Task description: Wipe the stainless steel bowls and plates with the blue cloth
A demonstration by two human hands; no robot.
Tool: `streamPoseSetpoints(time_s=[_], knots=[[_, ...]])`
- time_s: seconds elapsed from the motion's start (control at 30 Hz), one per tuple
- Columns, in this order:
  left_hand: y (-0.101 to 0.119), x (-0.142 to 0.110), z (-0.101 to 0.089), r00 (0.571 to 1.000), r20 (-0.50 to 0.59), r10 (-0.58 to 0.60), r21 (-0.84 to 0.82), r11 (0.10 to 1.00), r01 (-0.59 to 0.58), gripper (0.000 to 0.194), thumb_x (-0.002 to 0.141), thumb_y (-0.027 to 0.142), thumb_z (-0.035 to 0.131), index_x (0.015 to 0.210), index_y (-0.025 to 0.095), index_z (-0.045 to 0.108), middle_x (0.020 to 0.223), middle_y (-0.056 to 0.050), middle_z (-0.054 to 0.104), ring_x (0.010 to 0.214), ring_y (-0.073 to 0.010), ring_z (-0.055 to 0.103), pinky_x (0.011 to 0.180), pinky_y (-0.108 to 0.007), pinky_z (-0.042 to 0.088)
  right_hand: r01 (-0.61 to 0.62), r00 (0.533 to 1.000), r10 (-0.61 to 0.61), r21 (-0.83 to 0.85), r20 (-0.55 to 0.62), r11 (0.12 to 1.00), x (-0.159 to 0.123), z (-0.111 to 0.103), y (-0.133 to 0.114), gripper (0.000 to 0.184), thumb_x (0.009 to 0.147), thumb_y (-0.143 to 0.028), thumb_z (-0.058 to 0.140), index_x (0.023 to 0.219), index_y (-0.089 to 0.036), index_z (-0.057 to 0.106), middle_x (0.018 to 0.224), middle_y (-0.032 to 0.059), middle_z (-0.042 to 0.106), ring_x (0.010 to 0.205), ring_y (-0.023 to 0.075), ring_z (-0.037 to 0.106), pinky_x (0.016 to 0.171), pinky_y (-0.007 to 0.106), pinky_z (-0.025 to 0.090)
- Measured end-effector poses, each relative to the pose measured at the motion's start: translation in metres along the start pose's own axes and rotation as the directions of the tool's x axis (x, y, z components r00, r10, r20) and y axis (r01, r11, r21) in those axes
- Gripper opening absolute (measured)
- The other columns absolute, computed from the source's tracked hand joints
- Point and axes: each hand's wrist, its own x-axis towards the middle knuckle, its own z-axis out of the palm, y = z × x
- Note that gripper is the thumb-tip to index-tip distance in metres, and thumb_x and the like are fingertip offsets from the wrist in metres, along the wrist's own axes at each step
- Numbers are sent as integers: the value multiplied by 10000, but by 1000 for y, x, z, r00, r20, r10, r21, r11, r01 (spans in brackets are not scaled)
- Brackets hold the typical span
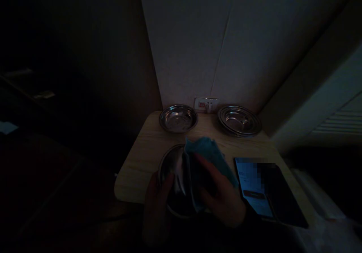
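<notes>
A shiny metal bowl (177, 162) is tilted up near the table's front edge. My left hand (158, 196) grips its left rim, thumb on the inner side and the other fingers out of sight. A blue-green cloth (209, 151) drapes over the bowl's right part. My right hand (217, 192) is closed on the cloth and presses it against the bowl; its fingertips are partly hidden in the folds and the dim light.
Behind, a metal dish (178, 119) sits on the wooden table (135, 170). A stack of metal dishes (239, 121) stands back right. A lit tablet or phone screen (251, 185) lies to the right. A wall socket (206, 104) with a plug is just behind.
</notes>
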Motion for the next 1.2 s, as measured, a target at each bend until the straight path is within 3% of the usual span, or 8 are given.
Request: streamPoseSetpoints(time_s=[0.13, 0.27, 0.47, 0.57, 0.7, 0.83, 1.0, 1.2], knots=[[-1, -1, -2, 999, -43, 0, 6, 1000, 0, 400, 700, 426, 630, 1026, 194, 607, 1086, -91, 645, 1012, -255, 597, 811, -343, 485, 197, 978, -160, -335, 134, 921, 3, -7, -3, 465, 798, -201, 607, 1250, -263, 516, 1303, 59, 526, 1223, 249, 432, 985, 451, 403], [3, -5, 1, 998, -64, 12, 10, 1000, -11, 372, 684, 424, 639, 977, 194, 622, 1045, -90, 655, 991, -258, 598, 791, -341, 483, 208, 974, -225, -445, 14, 871, 4, -7, 4, 249, 862, -233, 541, 1093, -247, 630, 1083, 64, 642, 1017, 217, 564, 860, 391, 486], [8, -11, 12, 995, -93, -40, -68, 997, 34, 462, 697, 461, 607, 1052, 168, 572, 923, -81, 671, 861, -242, 630, 727, -347, 487, -14, 949, -126, -436, -290, 900, 0, -8, 10, 228, 876, -197, 487, 1073, -207, 601, 1021, 90, 627, 954, 213, 592, 826, 372, 503], [1, -10, 7, 990, -106, 90, 33, 996, -87, 431, 700, 474, 587, 1012, 177, 597, 916, -81, 666, 854, -250, 623, 745, -375, 485, 36, 947, -168, -430, -273, 902, -7, 2, -2, 229, 861, -164, 495, 1057, -225, 595, 1004, 79, 613, 941, 204, 588, 796, 344, 512], [-6, -8, -6, 919, -112, 377, 275, 901, -336, 304, 613, 457, 647, 818, 233, 665, 1061, -91, 637, 1059, -305, 532, 925, -441, 397, 69, 946, -204, -460, -252, 886, -23, 26, -18, 279, 857, -147, 490, 1110, -224, 581, 1003, 80, 595, 919, 199, 578, 747, 317, 521], [2, -10, -5, 929, -118, 351, 413, 868, -275, 310, 668, 481, 592, 825, 220, 650, 918, -84, 655, 909, -270, 579, 845, -408, 444, 97, 945, -233, -482, -230, 871, -24, 35, -22, 310, 868, -188, 498, 1166, -229, 571, 1029, 85, 583, 928, 207, 573, 750, 323, 521], [9, -14, 7, 958, -147, 248, 359, 915, -182, 352, 758, 504, 512, 913, 195, 574, 857, -58, 640, 777, -210, 601, 708, -330, 481, 137, 921, -272, -422, -279, 896, 0, 28, -26, 294, 876, -150, 481, 1130, -230, 605, 975, 73, 606, 884, 181, 583, 733, 290, 529], [16, -11, 10, 951, -145, 272, 370, 907, -203, 376, 713, 534, 550, 853, 185, 565, 784, -46, 636, 725, -207, 601, 653, -316, 488, 254, 889, -391, -453, -238, 855, 6, 27, -33, 254, 880, -167, 498, 1085, -229, 635, 842, 48, 630, 773, 159, 588, 638, 254, 528]])
